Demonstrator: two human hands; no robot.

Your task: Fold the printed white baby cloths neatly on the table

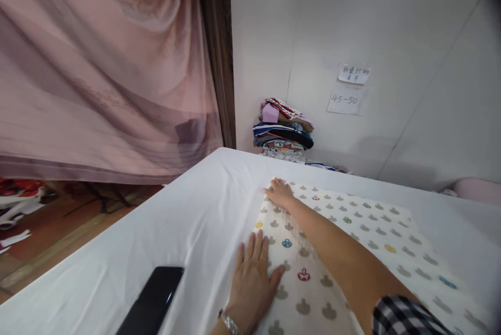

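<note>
A cream cloth [368, 241] printed with small grey and coloured shapes lies flat on a white-covered table [188, 215]. My left hand [252, 277] rests flat on the cloth's near left edge, fingers stretched out, a metal watch at the wrist. My right hand [278, 192] reaches across to the cloth's far left corner and presses there, fingers extended on the fabric. My right forearm lies over the cloth, with a checked sleeve at the bottom right.
A black phone [154, 301] lies on the table near my left hand. A stack of folded clothes [284, 129] sits by the white wall at the far edge. A pink curtain [102, 63] hangs at left; two paper notes [348, 90] are stuck on the wall.
</note>
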